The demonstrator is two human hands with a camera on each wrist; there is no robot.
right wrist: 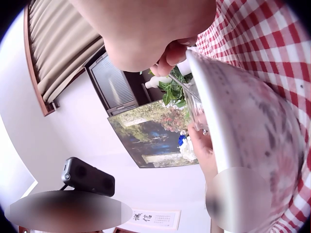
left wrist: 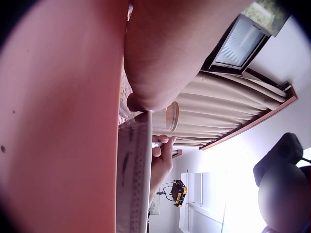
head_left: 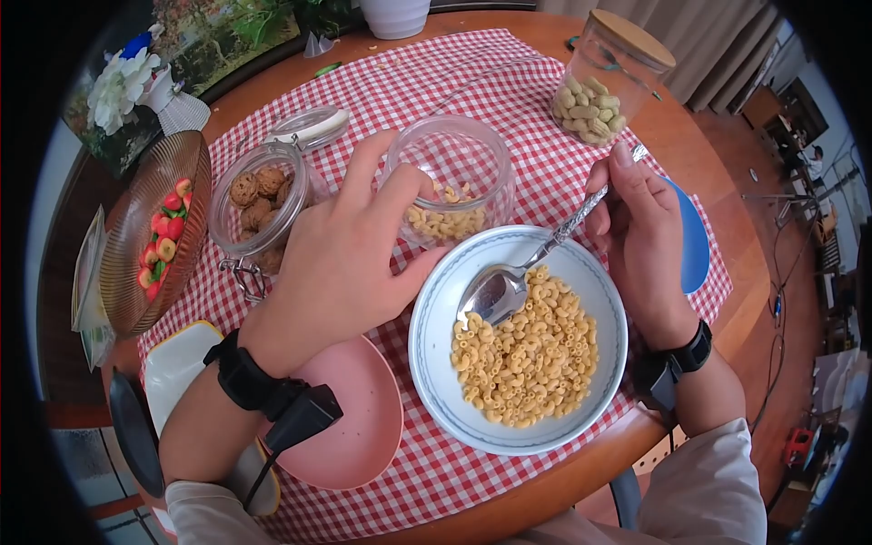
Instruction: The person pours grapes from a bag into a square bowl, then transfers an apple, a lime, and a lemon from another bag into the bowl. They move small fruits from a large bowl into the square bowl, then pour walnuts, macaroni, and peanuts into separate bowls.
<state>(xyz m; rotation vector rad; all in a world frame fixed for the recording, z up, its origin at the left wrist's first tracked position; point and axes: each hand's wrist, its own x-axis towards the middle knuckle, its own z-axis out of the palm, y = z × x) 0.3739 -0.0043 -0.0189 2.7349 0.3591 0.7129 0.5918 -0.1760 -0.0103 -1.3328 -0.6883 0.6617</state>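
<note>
Over a round white bowl [head_left: 429, 363] with a blue-patterned rim, holding small yellow macaroni [head_left: 527, 368], pinches a silver metal spoon [head_left: 496, 292] by its handle in the right hand [head_left: 643, 241]. Farther off, spreads the left hand [head_left: 350, 250] loosely open by the rim of a clear round glass jar [head_left: 454, 163] of macaroni.

Spoon [head_left: 498, 292] tilted in macaroni [head_left: 527, 359] bowl [head_left: 434, 331]

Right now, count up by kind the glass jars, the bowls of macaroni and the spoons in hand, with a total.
Glass jars: 3 (macaroni jar, peanut jar, jar of brown pieces)
Bowls of macaroni: 1 (white bowl)
Spoons in hand: 1 (metal spoon)
Total: 5
</note>
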